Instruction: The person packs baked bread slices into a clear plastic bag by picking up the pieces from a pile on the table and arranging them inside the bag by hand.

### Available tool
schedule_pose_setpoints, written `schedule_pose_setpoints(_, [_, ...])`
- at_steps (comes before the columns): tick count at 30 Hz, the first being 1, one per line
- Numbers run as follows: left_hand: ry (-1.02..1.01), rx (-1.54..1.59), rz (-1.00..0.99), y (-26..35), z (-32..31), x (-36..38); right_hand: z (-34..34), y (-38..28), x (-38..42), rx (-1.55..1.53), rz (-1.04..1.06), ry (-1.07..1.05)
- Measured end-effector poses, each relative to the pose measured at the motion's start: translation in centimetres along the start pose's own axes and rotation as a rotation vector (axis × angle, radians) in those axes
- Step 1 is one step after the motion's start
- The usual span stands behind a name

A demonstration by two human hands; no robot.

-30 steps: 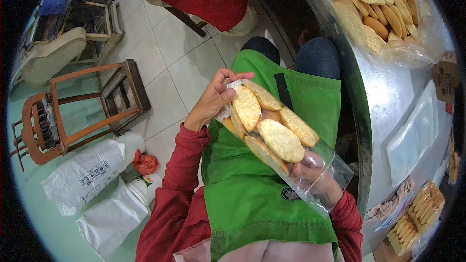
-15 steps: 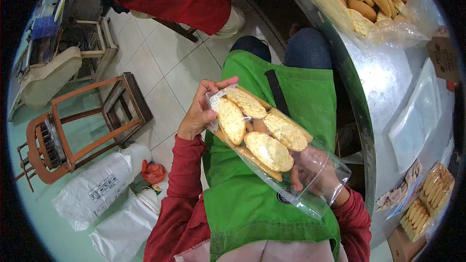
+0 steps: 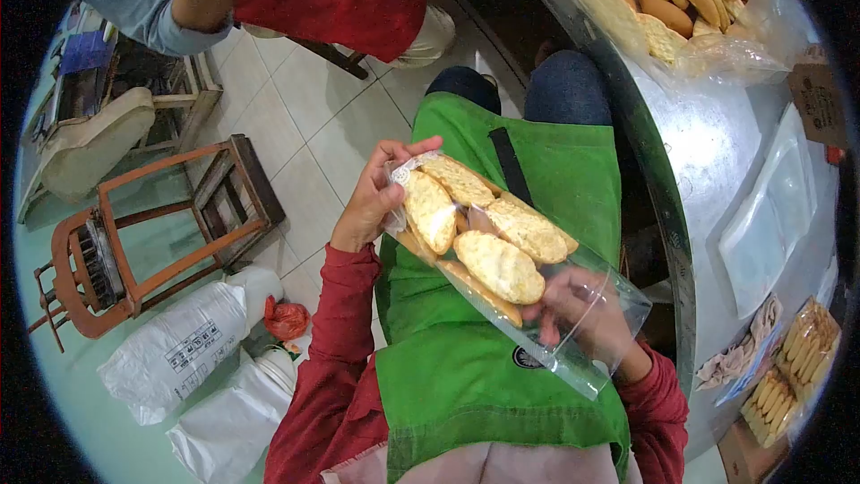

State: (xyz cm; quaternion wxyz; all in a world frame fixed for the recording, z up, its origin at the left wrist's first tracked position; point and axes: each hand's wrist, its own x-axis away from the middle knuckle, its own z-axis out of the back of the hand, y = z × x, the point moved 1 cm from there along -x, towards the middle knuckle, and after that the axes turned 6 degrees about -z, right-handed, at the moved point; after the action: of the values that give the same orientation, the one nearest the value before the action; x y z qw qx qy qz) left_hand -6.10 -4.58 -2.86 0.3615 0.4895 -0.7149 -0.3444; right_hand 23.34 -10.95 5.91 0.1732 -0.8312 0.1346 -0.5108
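A clear plastic bag (image 3: 591, 341) holding several oval, pale-topped bread slices (image 3: 498, 267) lies slanted above the green apron (image 3: 502, 376). At its upper left end, my left hand (image 3: 369, 197) grips the bag, with the thumb on top and the fingers behind. Near the empty lower right end, my right hand (image 3: 582, 309) shows through the clear plastic, its fingers bent close to the lowest slices. Whether it grips the plastic is hard to make out.
On the right, a metal table (image 3: 663, 242) bears a large bag of bread (image 3: 685, 0), flat plastic bags (image 3: 761, 224) and packed bread (image 3: 802, 350). Left are a wooden chair frame (image 3: 170, 278) and white sacks (image 3: 179, 350). A person in a red apron (image 3: 331, 0) is at the top.
The other person's sleeve and forearm have come into view at the top left. My right hand has shifted slightly, and the slices sit a little further down the bag.
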Motion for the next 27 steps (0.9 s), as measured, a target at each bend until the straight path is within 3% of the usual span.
schedule_pose_setpoints(1, [-0.013,-0.008,-0.010,0.0,0.1,-0.4,0.1,-0.1,0.2,0.136,0.019,0.022])
schedule_pose_setpoints(4, [-0.008,-0.154,0.126,0.2,0.8,-2.1,0.2,-0.2,0.2,0.642,0.480,0.126])
schedule_pose_setpoints(7, [-0.079,-0.111,0.291,0.5,2.2,-4.2,1.1,-0.3,-0.7,0.545,0.488,0.108])
schedule_pose_setpoints(8, [-0.084,-0.130,0.330,0.1,3.0,-4.8,0.6,-0.8,-0.9,0.327,0.513,0.079])
schedule_pose_setpoints(12, [-0.210,0.091,0.483,1.4,3.0,-6.3,0.1,-3.6,0.7,0.208,0.513,0.093])
schedule_pose_setpoints(15, [-0.103,0.184,0.506,1.3,3.7,-5.6,0.4,-4.5,2.2,0.009,0.472,0.098])
schedule_pose_setpoints(16, [-0.015,0.291,0.451,0.7,3.5,-5.4,0.1,-4.9,2.6,-0.030,0.450,0.166])
schedule_pose_setpoints(19, [-0.068,0.407,0.217,-2.1,1.9,-4.9,0.4,-4.1,2.2,-0.157,0.519,0.204])
schedule_pose_setpoints(23, [0.010,0.261,0.013,-5.0,-0.6,-3.9,-1.9,-4.0,2.5,-0.236,0.476,0.251])
schedule_pose_setpoints(27, [0.076,0.533,-0.133,-4.9,-1.4,-3.5,-4.3,-4.6,3.1,-0.269,0.441,0.238])
